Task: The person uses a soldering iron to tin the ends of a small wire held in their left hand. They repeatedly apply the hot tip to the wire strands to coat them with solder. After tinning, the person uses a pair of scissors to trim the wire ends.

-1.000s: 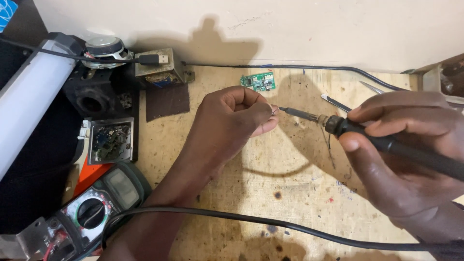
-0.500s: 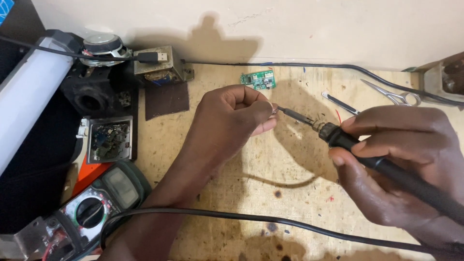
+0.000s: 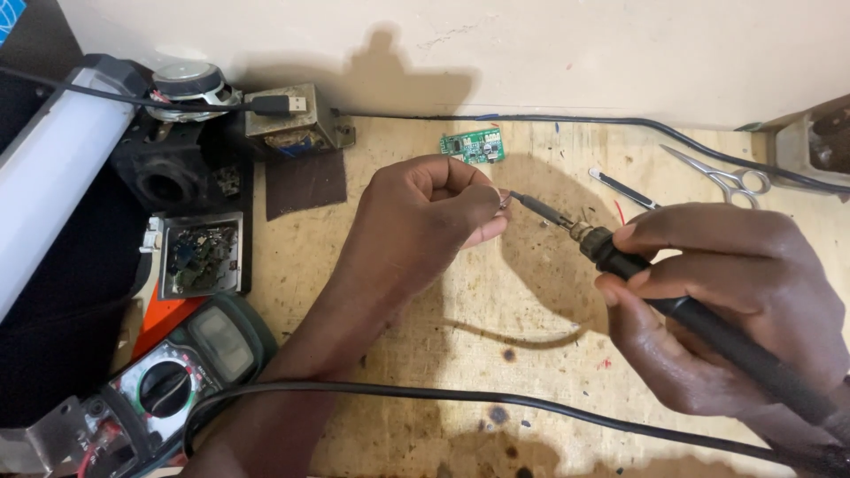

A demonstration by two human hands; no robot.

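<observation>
A dark green handheld multimeter with a round black dial (image 3: 168,385) lies at the lower left corner, well left of the left hand (image 3: 434,212). Above it sits a small open grey box of loose electronic parts (image 3: 199,255). The left hand is curled into a loose fist over the scuffed plywood surface (image 3: 443,354), its fingers (image 3: 482,202) pinched together on something tiny at their tips, too small to make out. Just beyond those fingers lies a small green circuit board (image 3: 474,145). The metal tip of a black-handled soldering iron (image 3: 620,261) touches the pinched spot from the right. The right hand (image 3: 735,310) has its fingers (image 3: 673,235) clamped around the iron's handle. Up past them lie steel scissors (image 3: 722,175).
</observation>
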